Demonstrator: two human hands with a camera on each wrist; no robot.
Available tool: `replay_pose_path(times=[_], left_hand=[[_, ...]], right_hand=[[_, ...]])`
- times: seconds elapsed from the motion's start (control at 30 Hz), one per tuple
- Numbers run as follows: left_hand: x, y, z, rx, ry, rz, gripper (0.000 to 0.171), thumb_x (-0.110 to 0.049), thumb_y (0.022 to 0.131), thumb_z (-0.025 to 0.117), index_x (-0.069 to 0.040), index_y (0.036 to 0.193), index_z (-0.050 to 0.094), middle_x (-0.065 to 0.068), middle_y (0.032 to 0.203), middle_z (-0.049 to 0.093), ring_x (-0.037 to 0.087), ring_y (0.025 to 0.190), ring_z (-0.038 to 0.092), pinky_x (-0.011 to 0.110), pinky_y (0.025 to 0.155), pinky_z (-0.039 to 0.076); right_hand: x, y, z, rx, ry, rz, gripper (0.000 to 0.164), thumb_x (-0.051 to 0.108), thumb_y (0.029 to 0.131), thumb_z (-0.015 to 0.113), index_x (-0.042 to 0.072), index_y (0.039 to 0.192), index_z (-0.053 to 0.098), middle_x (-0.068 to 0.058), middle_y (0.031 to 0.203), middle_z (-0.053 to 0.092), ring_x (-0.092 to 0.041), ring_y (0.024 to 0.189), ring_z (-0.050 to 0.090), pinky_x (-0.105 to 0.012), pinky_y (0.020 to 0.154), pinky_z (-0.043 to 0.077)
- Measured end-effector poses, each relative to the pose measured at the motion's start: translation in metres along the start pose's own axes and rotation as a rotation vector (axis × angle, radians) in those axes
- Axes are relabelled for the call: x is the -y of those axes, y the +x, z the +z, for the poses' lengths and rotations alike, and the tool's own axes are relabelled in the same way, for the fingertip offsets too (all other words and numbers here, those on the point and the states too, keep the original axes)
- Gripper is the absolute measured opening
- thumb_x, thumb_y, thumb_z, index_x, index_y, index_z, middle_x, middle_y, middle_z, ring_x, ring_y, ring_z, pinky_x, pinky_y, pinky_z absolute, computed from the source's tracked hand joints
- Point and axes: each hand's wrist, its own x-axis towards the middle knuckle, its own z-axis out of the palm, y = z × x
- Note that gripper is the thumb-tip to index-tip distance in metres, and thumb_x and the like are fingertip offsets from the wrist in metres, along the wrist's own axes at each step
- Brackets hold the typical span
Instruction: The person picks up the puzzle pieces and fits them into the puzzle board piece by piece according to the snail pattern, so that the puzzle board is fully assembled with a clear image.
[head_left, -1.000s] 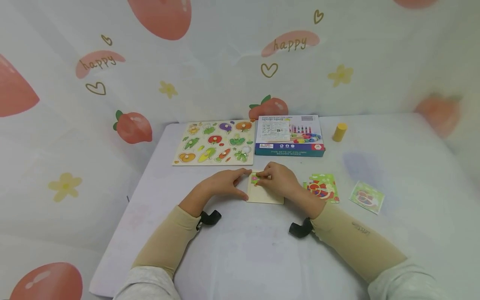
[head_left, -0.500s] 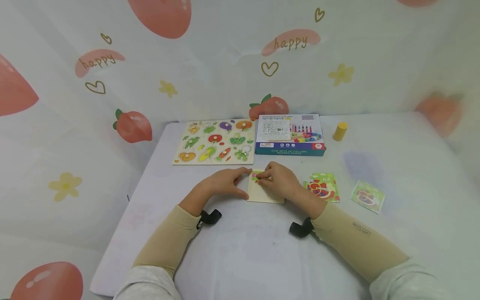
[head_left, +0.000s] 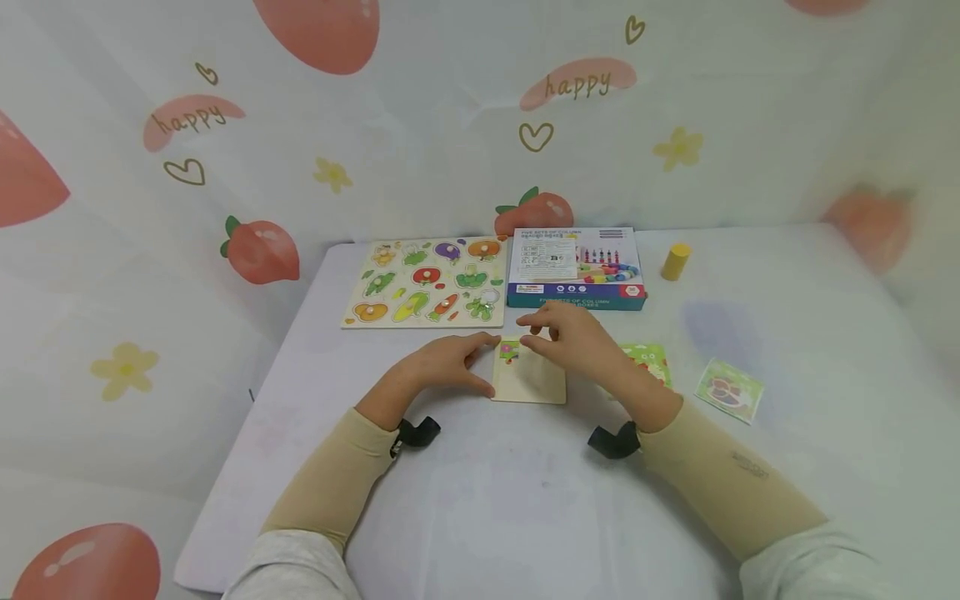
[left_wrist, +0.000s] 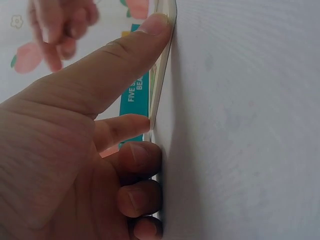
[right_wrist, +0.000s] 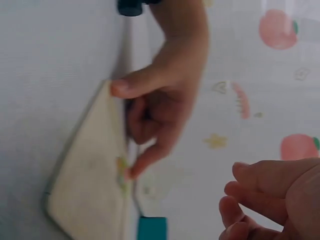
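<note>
My left hand (head_left: 448, 362) holds the left side of a small wooden puzzle board (head_left: 531, 382), thumb at the near corner and index finger at the far one. In the left wrist view the thumb (left_wrist: 127, 55) rests on the board's edge while the other fingers curl beside it. A green and pink puzzle piece (head_left: 509, 349) lies in the board's far left corner. Just above the board's far right part, my right hand (head_left: 577, 335) hovers with thumb and fingers apart and nothing between them. Its forearm partly covers a group of joined green and red puzzle pieces (head_left: 654, 360).
A small snail picture card (head_left: 731, 390) lies at the right. Behind the board are a vegetable peg puzzle (head_left: 423, 283), a beaded-set box (head_left: 576, 268) and a yellow cylinder (head_left: 676, 262). A printed cloth (head_left: 420, 117) hangs along the back.
My right hand has let go of the green and pink piece and lifted away to the back and right. The left hand stays at the board's left side.
</note>
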Motion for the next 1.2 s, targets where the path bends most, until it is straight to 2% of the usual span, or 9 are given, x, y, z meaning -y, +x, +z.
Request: replay_pose_path(times=[0.13,0.37,0.67,0.93,1.2], left_hand=[[0.001,0.000,0.001,-0.002,-0.002,0.006,0.090,-0.053,0.080,0.085,-0.024,0.155,0.046,0.003,0.089,0.048,0.017,0.084,0.047,0.034,0.072,0.034],[0.001,0.001,0.001,-0.005,-0.008,0.012,0.090,-0.053,0.080,0.086,-0.024,0.155,0.046,0.003,0.088,0.047,0.017,0.082,0.047,0.033,0.071,0.034],[0.001,0.001,0.001,-0.009,-0.006,0.003,0.089,-0.051,0.079,0.087,-0.025,0.155,0.047,0.003,0.088,0.047,0.017,0.083,0.047,0.034,0.071,0.034],[0.001,0.000,0.001,-0.010,-0.020,0.001,0.089,-0.051,0.079,0.087,-0.025,0.155,0.047,0.004,0.089,0.047,0.017,0.083,0.047,0.034,0.072,0.034],[0.004,0.002,0.003,-0.014,-0.021,0.008,0.090,-0.054,0.079,0.086,-0.026,0.155,0.047,0.004,0.089,0.048,0.017,0.083,0.048,0.034,0.072,0.035]], right_hand=[[0.010,-0.007,-0.016,-0.032,-0.024,-0.026,0.032,0.023,0.096,0.075,0.013,0.126,0.075,-0.001,0.099,0.066,-0.021,0.079,0.051,-0.033,0.062,0.043],[0.022,-0.022,-0.040,-0.136,-0.031,-0.066,0.028,0.023,0.097,0.075,0.014,0.123,0.076,0.000,0.097,0.063,-0.020,0.074,0.048,-0.035,0.061,0.041],[0.026,-0.039,-0.066,-0.244,-0.020,-0.099,0.031,0.021,0.095,0.077,0.013,0.125,0.075,0.001,0.096,0.061,-0.021,0.069,0.044,-0.031,0.057,0.036],[0.020,-0.051,-0.089,-0.314,-0.009,-0.027,0.034,0.023,0.096,0.076,0.010,0.128,0.074,-0.004,0.098,0.060,-0.022,0.076,0.045,-0.027,0.060,0.035],[0.012,-0.062,-0.113,-0.330,-0.050,0.077,0.043,0.032,0.095,0.076,0.012,0.132,0.071,-0.006,0.104,0.062,-0.024,0.082,0.046,-0.028,0.062,0.036]])
